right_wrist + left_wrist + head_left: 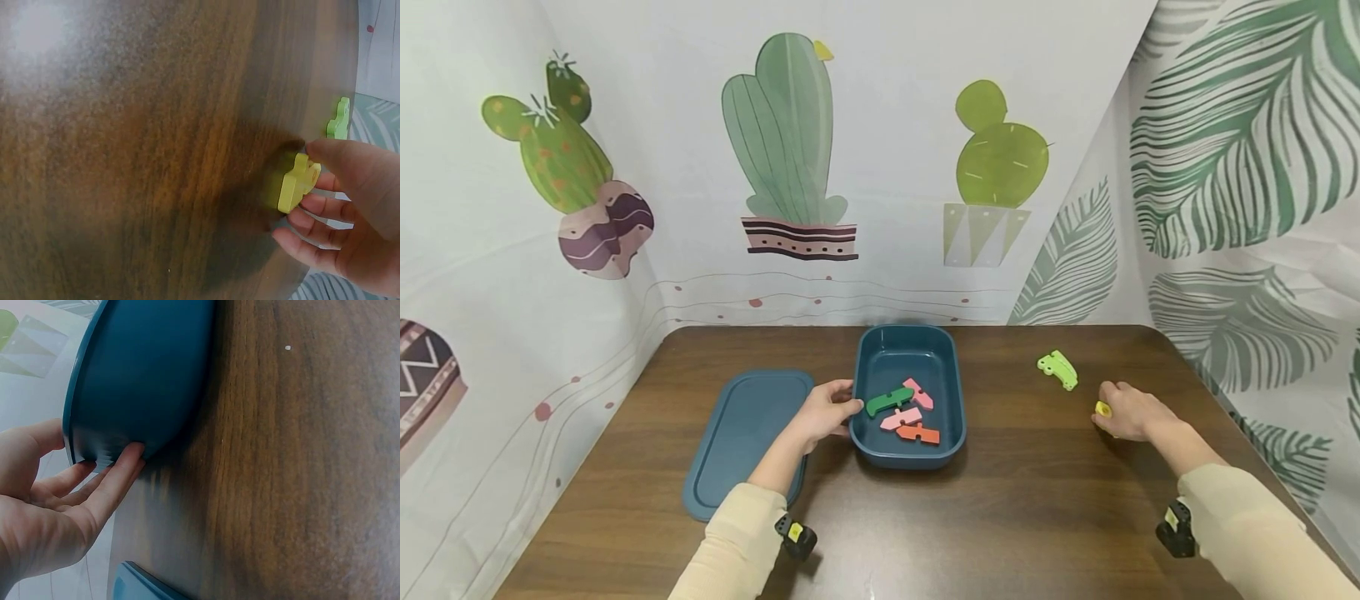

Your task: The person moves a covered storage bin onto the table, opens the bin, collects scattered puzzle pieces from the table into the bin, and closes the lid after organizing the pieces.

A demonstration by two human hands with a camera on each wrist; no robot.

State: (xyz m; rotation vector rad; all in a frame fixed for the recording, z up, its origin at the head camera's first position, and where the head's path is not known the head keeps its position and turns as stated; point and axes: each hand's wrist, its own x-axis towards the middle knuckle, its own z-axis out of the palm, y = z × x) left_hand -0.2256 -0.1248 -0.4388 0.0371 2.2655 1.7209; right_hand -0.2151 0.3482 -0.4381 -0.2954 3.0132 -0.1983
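One yellow piece (299, 183) pinched in right fingers (325, 185); left fingers (115, 478) straight against box (137, 375).

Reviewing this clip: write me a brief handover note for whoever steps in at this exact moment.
Left hand: fingers touching the side of the blue tub.
Right hand: pinching a yellow piece just above the table.
Done: four pieces in the tub: green, two pink, orange.
Left: the yellow piece, a light green piece on the table, and the lid lying beside the tub.
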